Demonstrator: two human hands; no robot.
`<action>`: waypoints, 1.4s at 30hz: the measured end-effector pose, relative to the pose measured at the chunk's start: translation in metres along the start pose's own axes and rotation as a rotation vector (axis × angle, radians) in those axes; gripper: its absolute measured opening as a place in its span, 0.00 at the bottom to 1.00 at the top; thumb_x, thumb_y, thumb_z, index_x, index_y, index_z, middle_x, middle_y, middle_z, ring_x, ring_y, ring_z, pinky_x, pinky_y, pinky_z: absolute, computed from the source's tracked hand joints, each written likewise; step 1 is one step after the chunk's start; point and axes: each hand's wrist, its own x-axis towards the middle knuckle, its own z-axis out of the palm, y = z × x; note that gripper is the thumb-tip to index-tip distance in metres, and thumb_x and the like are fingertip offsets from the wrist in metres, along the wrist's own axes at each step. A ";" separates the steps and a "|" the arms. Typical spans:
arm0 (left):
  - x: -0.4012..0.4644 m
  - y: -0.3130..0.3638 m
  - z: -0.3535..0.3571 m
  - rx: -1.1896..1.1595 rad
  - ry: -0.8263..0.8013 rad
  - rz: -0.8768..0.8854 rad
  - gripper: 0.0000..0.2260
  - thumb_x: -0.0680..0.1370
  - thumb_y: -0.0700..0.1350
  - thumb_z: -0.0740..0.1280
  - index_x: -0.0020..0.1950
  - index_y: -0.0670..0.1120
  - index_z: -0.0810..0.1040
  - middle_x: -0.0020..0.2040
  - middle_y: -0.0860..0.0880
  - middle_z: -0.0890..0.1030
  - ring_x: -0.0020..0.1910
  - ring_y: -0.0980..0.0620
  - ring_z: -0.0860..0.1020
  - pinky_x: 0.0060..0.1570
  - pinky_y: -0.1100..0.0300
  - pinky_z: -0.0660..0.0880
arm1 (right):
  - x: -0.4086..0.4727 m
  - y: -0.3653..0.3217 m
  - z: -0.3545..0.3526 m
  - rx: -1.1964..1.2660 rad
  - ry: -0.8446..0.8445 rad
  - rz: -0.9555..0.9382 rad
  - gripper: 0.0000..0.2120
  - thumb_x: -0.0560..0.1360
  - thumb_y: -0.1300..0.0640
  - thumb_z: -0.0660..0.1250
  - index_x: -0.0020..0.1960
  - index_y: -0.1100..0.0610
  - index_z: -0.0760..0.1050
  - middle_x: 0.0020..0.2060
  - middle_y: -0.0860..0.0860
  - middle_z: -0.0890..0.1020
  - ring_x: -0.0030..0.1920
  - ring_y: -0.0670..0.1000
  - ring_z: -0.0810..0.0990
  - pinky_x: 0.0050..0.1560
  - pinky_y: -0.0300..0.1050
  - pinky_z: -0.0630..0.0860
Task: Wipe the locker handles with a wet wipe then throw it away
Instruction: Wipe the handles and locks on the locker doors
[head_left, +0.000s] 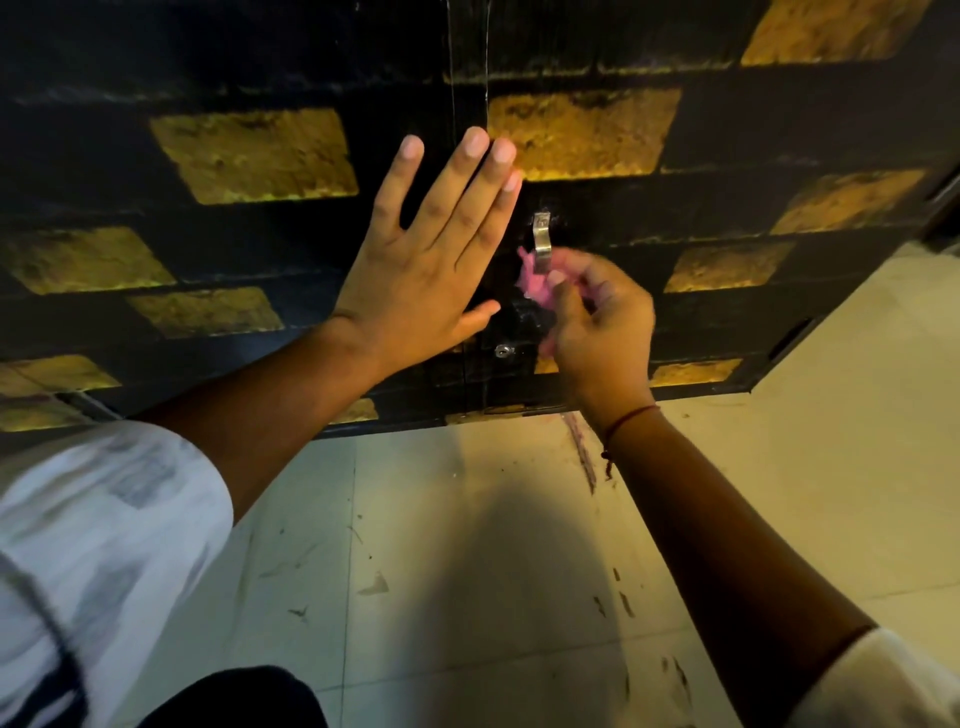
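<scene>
A black locker (597, 202) with gold rectangles fills the upper view. A silver metal handle (542, 239) is fixed on its right door, beside the seam between the doors. My right hand (597, 332) pinches a pink wet wipe (532, 275) against the lower part of that handle; the hand and wipe are blurred by motion. My left hand (431, 260) presses flat on the left door, fingers straight and spread, just left of the handle. A small round keyhole (504, 352) sits below the handle.
A pale tiled floor (467, 545) with dark scuff marks lies below the locker. The locker's right edge ends near a lighter floor area (857, 338). My white sleeve (93, 545) fills the lower left.
</scene>
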 end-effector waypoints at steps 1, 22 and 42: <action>0.000 0.000 0.000 0.009 0.000 0.003 0.48 0.78 0.70 0.57 0.83 0.36 0.45 0.82 0.37 0.51 0.81 0.38 0.57 0.74 0.36 0.50 | 0.002 -0.004 0.001 0.024 0.096 -0.031 0.11 0.82 0.60 0.63 0.63 0.56 0.78 0.53 0.49 0.83 0.40 0.49 0.84 0.40 0.50 0.83; -0.003 0.000 0.002 0.017 0.014 0.027 0.48 0.78 0.69 0.57 0.83 0.36 0.45 0.83 0.38 0.54 0.81 0.39 0.56 0.75 0.36 0.51 | 0.009 0.025 -0.010 -0.758 0.032 -0.291 0.08 0.77 0.51 0.60 0.45 0.53 0.73 0.37 0.45 0.72 0.40 0.49 0.72 0.33 0.45 0.67; -0.040 -0.009 0.014 -0.230 -0.060 -0.004 0.45 0.80 0.61 0.64 0.83 0.37 0.44 0.82 0.37 0.47 0.81 0.37 0.47 0.79 0.39 0.40 | -0.015 0.022 0.009 -0.594 0.113 -0.195 0.06 0.76 0.51 0.69 0.47 0.53 0.81 0.44 0.48 0.75 0.39 0.44 0.73 0.35 0.38 0.69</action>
